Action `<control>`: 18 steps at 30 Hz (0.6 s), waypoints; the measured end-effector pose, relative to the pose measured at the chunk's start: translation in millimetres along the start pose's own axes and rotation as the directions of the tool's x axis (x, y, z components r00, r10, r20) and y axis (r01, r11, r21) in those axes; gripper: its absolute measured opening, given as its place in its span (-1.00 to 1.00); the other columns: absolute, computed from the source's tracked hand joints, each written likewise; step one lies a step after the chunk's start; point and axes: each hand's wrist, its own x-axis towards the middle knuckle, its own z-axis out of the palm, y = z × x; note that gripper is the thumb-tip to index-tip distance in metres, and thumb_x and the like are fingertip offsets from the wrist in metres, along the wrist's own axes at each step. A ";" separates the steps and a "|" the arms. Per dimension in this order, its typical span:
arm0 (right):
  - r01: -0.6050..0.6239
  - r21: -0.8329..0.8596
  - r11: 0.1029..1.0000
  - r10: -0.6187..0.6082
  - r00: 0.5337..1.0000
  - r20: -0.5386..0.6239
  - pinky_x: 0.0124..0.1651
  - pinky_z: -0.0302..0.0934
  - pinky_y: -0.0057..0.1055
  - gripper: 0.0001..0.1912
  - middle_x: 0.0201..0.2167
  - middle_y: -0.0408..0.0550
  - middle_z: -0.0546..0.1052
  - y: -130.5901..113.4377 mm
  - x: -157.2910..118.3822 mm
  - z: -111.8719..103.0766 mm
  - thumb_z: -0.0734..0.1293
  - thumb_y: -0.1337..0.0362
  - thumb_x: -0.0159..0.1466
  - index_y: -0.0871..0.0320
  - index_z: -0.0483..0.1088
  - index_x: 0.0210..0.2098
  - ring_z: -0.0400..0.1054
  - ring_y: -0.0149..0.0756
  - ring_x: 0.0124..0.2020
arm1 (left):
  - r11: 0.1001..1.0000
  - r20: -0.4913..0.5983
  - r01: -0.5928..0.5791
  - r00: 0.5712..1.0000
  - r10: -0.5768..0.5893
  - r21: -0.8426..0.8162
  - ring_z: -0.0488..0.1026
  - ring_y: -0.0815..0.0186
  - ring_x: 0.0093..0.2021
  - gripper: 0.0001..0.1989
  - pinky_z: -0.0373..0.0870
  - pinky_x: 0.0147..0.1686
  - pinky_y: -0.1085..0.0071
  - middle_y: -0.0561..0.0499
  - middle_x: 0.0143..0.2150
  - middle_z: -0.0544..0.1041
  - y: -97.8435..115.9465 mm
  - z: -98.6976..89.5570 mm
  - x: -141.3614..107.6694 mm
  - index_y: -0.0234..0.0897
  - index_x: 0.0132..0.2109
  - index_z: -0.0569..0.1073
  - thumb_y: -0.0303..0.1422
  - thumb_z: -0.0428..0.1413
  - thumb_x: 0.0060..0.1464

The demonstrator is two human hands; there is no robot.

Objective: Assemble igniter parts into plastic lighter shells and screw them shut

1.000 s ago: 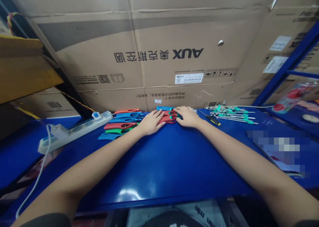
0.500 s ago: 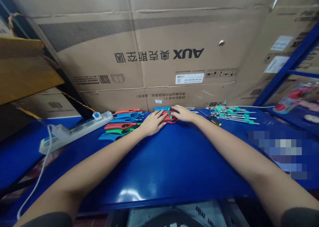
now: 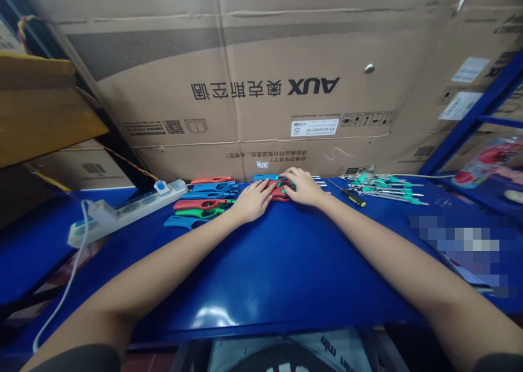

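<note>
My left hand [image 3: 251, 202] lies with its fingers stretched out over the left ends of a row of long-nosed lighters. Red lighters [image 3: 280, 195] show between my two hands, with green parts beside them. Spread over the right part of this row is my right hand [image 3: 306, 188], its fingers bent and apart, touching the lighters near their green parts. A blue lighter [image 3: 265, 177] lies at the back of the row, and metal rods [image 3: 322, 184] stick out to the right behind my right hand. My palms hide much of the row.
Several coloured lighter handles [image 3: 200, 203] lie left of my left hand. A white power strip [image 3: 137, 209] stands farther left. To the right are a screwdriver [image 3: 352, 196] and a pile of metal rods with green ends [image 3: 384, 187]. A cardboard sheet [image 3: 261, 56] backs the blue table [image 3: 261, 274].
My right hand's fingers have spread and shifted slightly on the lighters, showing more of the red ones. My left hand stays almost in place. The view has shifted a little.
</note>
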 end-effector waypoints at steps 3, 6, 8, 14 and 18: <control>0.023 -0.030 0.999 -0.024 0.999 -0.030 0.09 0.23 -0.08 -0.66 0.01 0.11 0.48 -7.4 -13.5 -5.8 0.29 0.24 0.30 0.17 0.43 0.05 0.34 -0.02 0.04 | 1.000 -0.019 0.002 1.000 -0.003 -0.031 0.22 0.01 0.38 -0.52 0.18 0.34 0.06 -0.25 0.41 0.25 0.8 -4.9 -1.9 -0.33 0.34 0.31 -0.23 -0.09 0.39; 0.042 -0.057 0.997 -0.044 0.998 -0.039 0.08 0.25 -0.12 -0.69 -0.01 0.11 0.47 -12.5 -30.1 -11.4 0.30 0.19 0.32 0.16 0.41 0.02 0.36 -0.04 0.01 | 0.998 -0.048 0.002 0.999 -0.005 -0.064 0.23 0.00 0.36 -0.51 0.21 0.32 0.07 -0.22 0.39 0.28 1.4 -14.7 -5.8 -0.29 0.33 0.32 -0.22 0.02 0.34; 0.043 -0.075 0.996 -0.046 0.998 -0.036 0.09 0.27 -0.12 -0.68 0.01 0.12 0.47 -14.2 -41.5 -13.7 0.32 0.19 0.32 0.17 0.39 0.03 0.37 -0.03 0.03 | 0.996 -0.066 0.020 0.997 -0.026 -0.091 0.26 0.00 0.32 -0.49 0.23 0.30 0.07 -0.20 0.35 0.33 0.0 -22.7 -9.5 -0.26 0.32 0.33 -0.22 0.07 0.30; -0.018 -0.129 0.991 0.017 1.000 -0.011 -0.05 0.37 -0.09 -0.61 0.02 0.19 0.45 -11.9 -59.6 -6.8 0.38 0.20 0.30 0.19 0.37 0.08 0.42 0.06 0.01 | 0.962 -0.029 0.180 0.981 -0.190 -0.205 0.54 0.05 -0.03 -0.61 0.47 0.02 0.17 -0.23 0.04 0.56 -10.4 -35.4 -20.3 -0.33 0.12 0.52 -0.23 0.16 0.22; -0.007 -0.140 0.990 0.009 1.000 0.007 -0.04 0.37 -0.15 -0.63 0.14 0.18 0.40 -6.1 -56.4 3.0 0.33 0.26 0.36 0.14 0.36 0.14 0.42 0.00 0.05 | 0.912 0.026 0.269 0.961 -0.275 -0.309 0.62 0.15 -0.17 -0.66 0.52 -0.06 0.28 -0.17 0.01 0.62 -14.2 -28.7 -20.9 -0.30 0.07 0.57 -0.23 0.17 0.23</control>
